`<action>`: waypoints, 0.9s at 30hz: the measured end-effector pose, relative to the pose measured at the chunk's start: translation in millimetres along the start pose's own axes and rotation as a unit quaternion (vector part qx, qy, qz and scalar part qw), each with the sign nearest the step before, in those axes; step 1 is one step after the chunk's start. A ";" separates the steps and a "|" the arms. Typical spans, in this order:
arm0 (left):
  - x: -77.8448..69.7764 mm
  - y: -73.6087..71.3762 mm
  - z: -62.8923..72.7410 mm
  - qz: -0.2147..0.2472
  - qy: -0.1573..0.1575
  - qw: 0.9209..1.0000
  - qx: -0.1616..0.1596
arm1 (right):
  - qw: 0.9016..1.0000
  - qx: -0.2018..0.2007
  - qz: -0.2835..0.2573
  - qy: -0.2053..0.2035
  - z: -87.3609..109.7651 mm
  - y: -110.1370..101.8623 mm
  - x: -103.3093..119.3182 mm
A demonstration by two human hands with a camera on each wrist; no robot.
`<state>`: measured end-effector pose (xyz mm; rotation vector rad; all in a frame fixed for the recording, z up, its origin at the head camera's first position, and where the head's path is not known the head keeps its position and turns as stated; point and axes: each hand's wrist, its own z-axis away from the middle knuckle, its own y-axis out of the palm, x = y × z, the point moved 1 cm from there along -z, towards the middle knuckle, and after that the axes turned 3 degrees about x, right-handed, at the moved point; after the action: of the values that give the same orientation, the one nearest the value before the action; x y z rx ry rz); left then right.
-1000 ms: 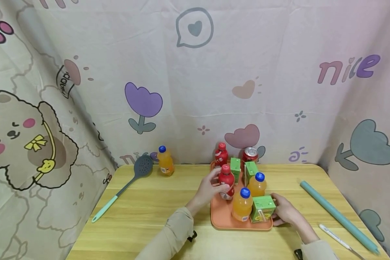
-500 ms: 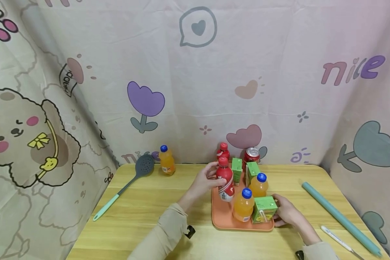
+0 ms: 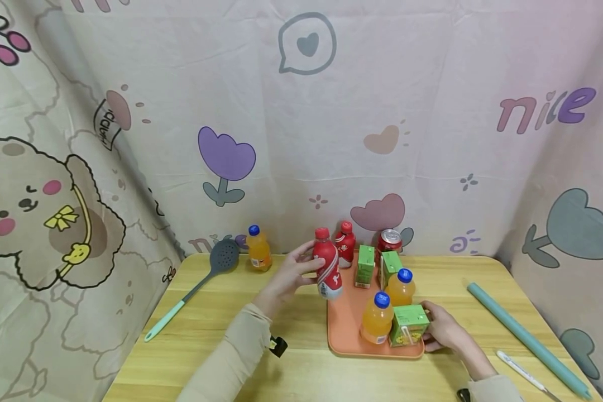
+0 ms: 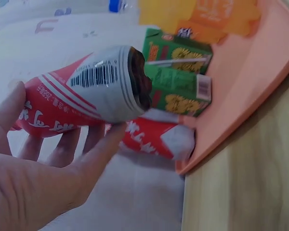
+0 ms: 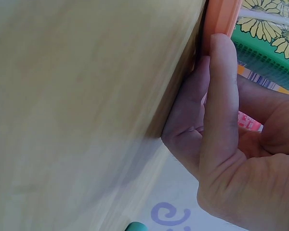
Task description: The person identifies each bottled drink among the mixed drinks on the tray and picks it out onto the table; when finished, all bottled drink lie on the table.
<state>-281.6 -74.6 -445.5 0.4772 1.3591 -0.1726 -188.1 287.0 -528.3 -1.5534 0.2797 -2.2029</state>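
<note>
My left hand [image 3: 290, 274] grips a red and white drink bottle [image 3: 328, 267], held up slightly tilted at the orange tray's left edge. In the left wrist view the bottle's base and barcode face the camera. My right hand [image 3: 444, 326] holds the right side of the tray [image 3: 343, 329], beside a green drink carton [image 3: 408, 324]; in the right wrist view one finger lies against the rim. Also on the tray are a second red bottle [image 3: 345, 245], two green cartons [image 3: 364, 267], two orange juice bottles [image 3: 376, 322] and a red can [image 3: 389, 241], partly hidden.
At the back left stands another orange juice bottle [image 3: 258, 253], with a slotted turner [image 3: 224, 255] beside it. A teal rolled tube [image 3: 527, 339] and a thin white-handled tool [image 3: 520, 368] lie at the right. Patterned cloth hangs behind the table.
The red bottle in my left hand has risen off the tray and moved left, past the tray's edge. My right hand has stayed at the tray's right side.
</note>
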 end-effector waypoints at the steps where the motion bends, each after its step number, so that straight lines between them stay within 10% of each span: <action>1: -2.2 -3.4 0.2 0.005 0.001 1.000 -0.001 | 1.000 0.001 0.001 0.000 -0.1 0.1 0.0; 16: -18.0 -41.3 1.3 -0.001 0.017 0.998 -0.058 | 1.000 -0.006 0.003 -0.002 0.7 1.1 1.3; 27: -3.6 -69.2 -10.0 -0.011 0.031 0.991 -0.130 | 1.000 -0.007 0.004 -0.008 1.0 1.9 0.2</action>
<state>-318.3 -132.7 -459.1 0.2498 1.4246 0.0018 -186.7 285.3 -528.5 -1.5747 0.2970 -2.1867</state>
